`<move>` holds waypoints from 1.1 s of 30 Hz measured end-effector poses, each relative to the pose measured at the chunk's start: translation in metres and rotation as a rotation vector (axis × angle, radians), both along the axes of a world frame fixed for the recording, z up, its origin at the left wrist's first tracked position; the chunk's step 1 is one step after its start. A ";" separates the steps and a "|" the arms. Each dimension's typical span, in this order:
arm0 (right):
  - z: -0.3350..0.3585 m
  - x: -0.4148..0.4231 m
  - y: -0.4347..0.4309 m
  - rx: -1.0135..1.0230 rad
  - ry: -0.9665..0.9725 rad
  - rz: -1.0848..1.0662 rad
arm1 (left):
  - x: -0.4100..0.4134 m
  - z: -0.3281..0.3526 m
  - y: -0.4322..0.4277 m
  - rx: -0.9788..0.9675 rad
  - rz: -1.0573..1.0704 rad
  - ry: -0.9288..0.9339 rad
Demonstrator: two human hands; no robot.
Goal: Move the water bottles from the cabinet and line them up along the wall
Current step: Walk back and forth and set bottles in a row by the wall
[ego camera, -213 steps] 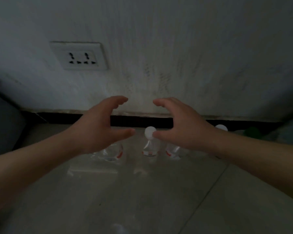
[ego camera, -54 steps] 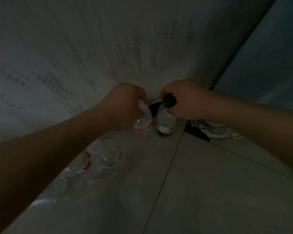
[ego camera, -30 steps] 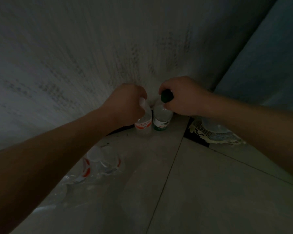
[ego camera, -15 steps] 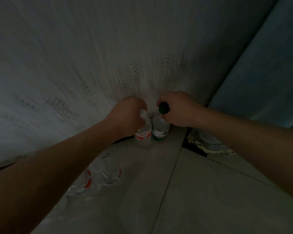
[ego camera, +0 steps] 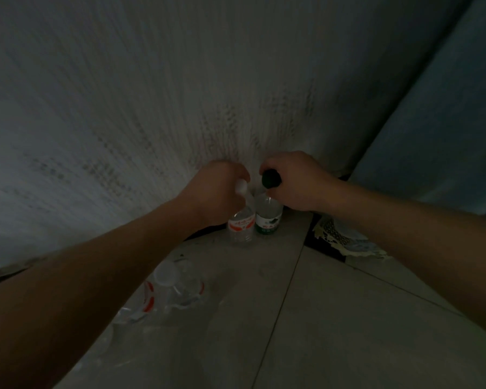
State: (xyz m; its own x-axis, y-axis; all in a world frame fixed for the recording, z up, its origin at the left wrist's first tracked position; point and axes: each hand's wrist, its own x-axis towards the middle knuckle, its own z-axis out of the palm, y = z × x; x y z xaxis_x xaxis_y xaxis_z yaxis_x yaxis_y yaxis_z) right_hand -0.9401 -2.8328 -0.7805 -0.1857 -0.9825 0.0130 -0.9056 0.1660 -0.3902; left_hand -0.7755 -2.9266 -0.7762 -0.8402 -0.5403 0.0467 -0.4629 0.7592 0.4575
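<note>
Two small clear water bottles stand side by side on the floor against the wall point(ego camera: 180, 108). The red-labelled bottle point(ego camera: 240, 227) has a white cap, and my left hand point(ego camera: 218, 192) grips it near the neck. The green-labelled bottle point(ego camera: 268, 219) has a dark cap, and my right hand point(ego camera: 298, 182) holds it at the top. Closer to me, two more red-labelled bottles point(ego camera: 174, 287) stand near the wall, partly hidden by my left forearm.
A blue-grey panel point(ego camera: 438, 122) meets the wall at the right and forms a corner. A crumpled patterned scrap point(ego camera: 340, 238) lies on the dark base at its foot. Grey floor tiles point(ego camera: 334, 318) spread toward me.
Seven seconds ago both hands hovered open over bottles below a socket. Since then I turned to the corner; over the last second both held bottles shifted slightly toward the wall.
</note>
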 end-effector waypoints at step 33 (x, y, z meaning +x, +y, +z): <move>-0.004 -0.003 0.004 -0.005 -0.036 -0.040 | -0.002 -0.013 -0.003 0.003 -0.058 0.051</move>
State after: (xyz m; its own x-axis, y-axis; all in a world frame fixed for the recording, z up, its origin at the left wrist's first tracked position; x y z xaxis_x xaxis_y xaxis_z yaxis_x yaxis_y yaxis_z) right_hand -0.9432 -2.8293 -0.7841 -0.2252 -0.9743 0.0107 -0.8838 0.1996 -0.4232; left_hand -0.7776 -2.9297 -0.7895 -0.8664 -0.4913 0.0893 -0.3942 0.7828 0.4815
